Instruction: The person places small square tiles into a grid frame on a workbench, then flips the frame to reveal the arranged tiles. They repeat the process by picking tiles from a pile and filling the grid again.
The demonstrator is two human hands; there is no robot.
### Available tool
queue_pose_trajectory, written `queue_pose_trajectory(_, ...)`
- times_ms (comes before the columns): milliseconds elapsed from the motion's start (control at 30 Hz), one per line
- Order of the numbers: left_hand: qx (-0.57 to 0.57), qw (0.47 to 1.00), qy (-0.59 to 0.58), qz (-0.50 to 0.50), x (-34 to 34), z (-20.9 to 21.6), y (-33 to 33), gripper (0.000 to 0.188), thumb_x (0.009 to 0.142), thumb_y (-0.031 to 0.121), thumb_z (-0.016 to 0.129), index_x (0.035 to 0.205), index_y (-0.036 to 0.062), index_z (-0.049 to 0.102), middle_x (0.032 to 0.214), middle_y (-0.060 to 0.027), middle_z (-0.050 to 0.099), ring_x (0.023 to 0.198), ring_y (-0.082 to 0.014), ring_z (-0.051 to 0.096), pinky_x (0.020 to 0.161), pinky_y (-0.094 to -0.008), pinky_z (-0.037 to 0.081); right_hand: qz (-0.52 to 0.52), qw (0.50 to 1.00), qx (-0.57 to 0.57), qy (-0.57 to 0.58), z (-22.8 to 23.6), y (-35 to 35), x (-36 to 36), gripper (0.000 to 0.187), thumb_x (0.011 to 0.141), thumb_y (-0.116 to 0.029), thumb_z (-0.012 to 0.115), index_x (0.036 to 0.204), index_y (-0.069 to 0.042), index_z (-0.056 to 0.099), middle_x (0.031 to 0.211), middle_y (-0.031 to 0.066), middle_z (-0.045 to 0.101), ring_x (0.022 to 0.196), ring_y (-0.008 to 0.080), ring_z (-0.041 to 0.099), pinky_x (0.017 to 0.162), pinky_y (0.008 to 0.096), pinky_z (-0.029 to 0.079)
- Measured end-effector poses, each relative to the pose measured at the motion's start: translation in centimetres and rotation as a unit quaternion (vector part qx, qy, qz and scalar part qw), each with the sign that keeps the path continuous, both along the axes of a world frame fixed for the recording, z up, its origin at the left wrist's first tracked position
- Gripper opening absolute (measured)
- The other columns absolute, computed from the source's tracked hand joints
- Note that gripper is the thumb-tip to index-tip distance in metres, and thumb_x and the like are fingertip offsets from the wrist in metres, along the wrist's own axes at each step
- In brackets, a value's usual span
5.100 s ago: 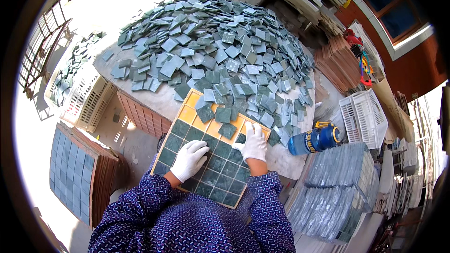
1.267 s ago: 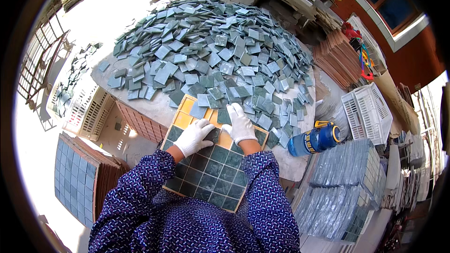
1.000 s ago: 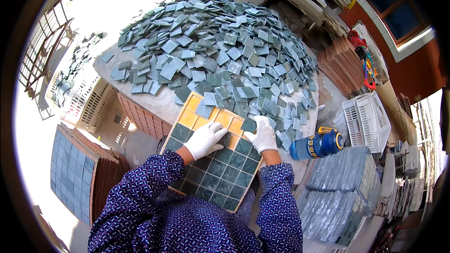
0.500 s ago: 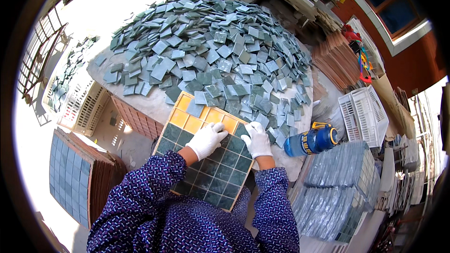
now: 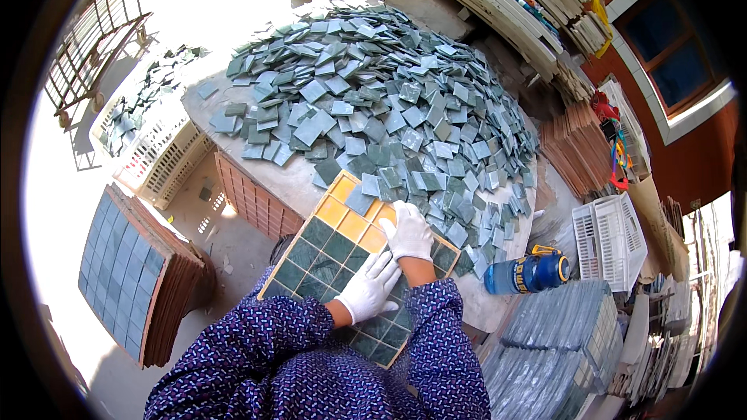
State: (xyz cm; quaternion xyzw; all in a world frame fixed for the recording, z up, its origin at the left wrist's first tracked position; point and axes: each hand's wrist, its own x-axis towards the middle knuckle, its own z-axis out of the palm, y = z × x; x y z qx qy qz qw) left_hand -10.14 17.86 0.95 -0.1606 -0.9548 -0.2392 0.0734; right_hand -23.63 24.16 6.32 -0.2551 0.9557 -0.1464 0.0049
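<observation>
A square grid tray with a yellow base is tilted in front of me, its lower rows filled with dark green stone tiles. Several yellow cells along its top show no tile, and one loose grey tile lies across them. My left hand, in a white glove, rests flat on the tiled part with fingers stretched out. Just above it, my gloved right hand lies over the upper right of the tray. Its fingers are apart, the tips touching the yellow cells. What lies beneath both palms is hidden.
A big heap of loose tiles covers the table beyond the tray. A blue bottle stands at right, near wrapped tile stacks and a white crate. At left are stacked tiled panels and a crate.
My right hand has moved left from the tray's right edge onto its upper cells. My left hand has slid lower and flattened on the tiles. The whole view has shifted.
</observation>
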Motion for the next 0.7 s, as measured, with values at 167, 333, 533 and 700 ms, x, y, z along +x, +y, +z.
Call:
queue_pose_trajectory(167,0.105,0.981,0.127,0.106,-3.5,2.2,-6.5,0.045,0.07,0.014,0.071,0.11,0.0024,0.055,0.119,-0.0139,0.053,0.112,-0.0326,0.051,0.096,-0.0416,0.042,-0.161,0.985,-0.018,-0.057,-0.3,-4.0,-3.4,0.067,0.07,-0.044,0.077,0.117,-0.001,0.055,0.11,0.0208,0.062,0.103,0.0331,0.062,0.085,0.0436,0.05)
queue_pose_trajectory(333,0.064,0.973,0.128,0.183,-9.8,3.2,-10.2,0.045,0.068,0.02,0.075,0.106,0.0032,0.058,0.111,-0.0132,0.055,0.105,-0.0316,0.053,0.091,-0.04,0.045,-0.077,0.986,-0.124,-0.078,-4.4,1.8,-6.7,0.063,0.065,-0.034,0.079,0.114,0.001,0.059,0.102,0.0174,0.064,0.085,0.0253,0.064,0.079,0.0377,0.051)
queue_pose_trajectory(533,-0.033,0.988,-0.022,0.149,-13.1,2.5,-11.1,0.036,0.066,0.026,0.078,0.089,0.0044,0.061,0.095,-0.0115,0.055,0.095,-0.0299,0.054,0.081,-0.0391,0.047,0.01,0.994,-0.055,-0.092,-0.3,7.7,-2.6,0.055,0.066,-0.015,0.076,0.116,-0.003,0.058,0.112,0.0129,0.055,0.082,0.021,0.06,0.076,0.0328,0.052)
queue_pose_trajectory(700,0.063,0.987,-0.036,0.142,-12.1,3.6,-11.3,0.045,0.063,0.014,0.078,0.102,0.0038,0.058,0.105,-0.0154,0.055,0.101,-0.0362,0.053,0.088,-0.0404,0.046,-0.021,0.985,-0.134,-0.105,-2.3,7.9,-0.9,0.046,0.072,-0.012,0.074,0.115,-0.006,0.059,0.115,0.0142,0.054,0.089,0.0255,0.061,0.079,0.0342,0.051)
